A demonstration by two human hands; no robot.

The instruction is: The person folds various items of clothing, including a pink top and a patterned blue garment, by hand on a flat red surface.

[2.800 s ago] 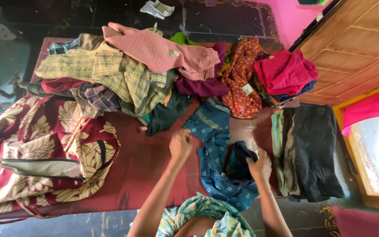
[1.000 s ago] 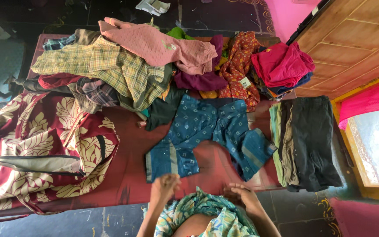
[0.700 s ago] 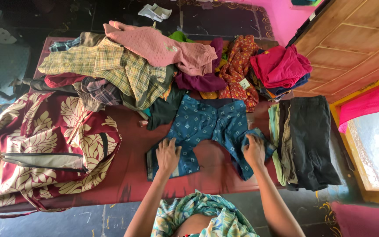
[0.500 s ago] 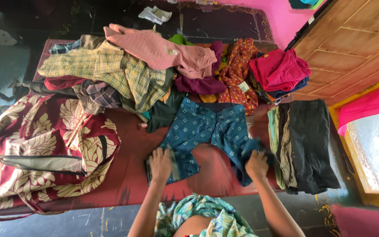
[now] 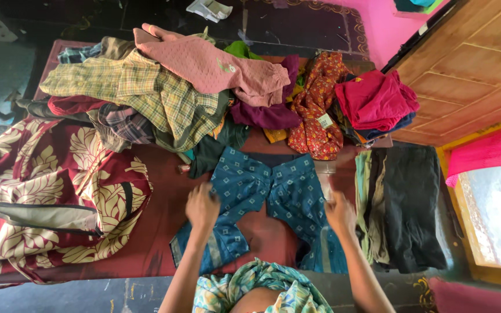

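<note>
Left hand (image 5: 202, 207) lies flat, fingers spread, on the blue patterned trousers (image 5: 273, 191); right hand (image 5: 341, 213), grip loosely open, presses their right leg.

Two bare hands show: the left hand (image 5: 202, 207) and the right hand (image 5: 341, 213). One pair of blue patterned cotton trousers (image 5: 273, 197) lies spread flat. One maroon bag with cream leaf print (image 5: 59, 191). One folded stack of dark and green garments (image 5: 404, 208). One loose heap of mixed clothes (image 5: 204, 93), its pieces too tangled to count. One pink knitted top (image 5: 215, 66) lies uppermost.
</note>
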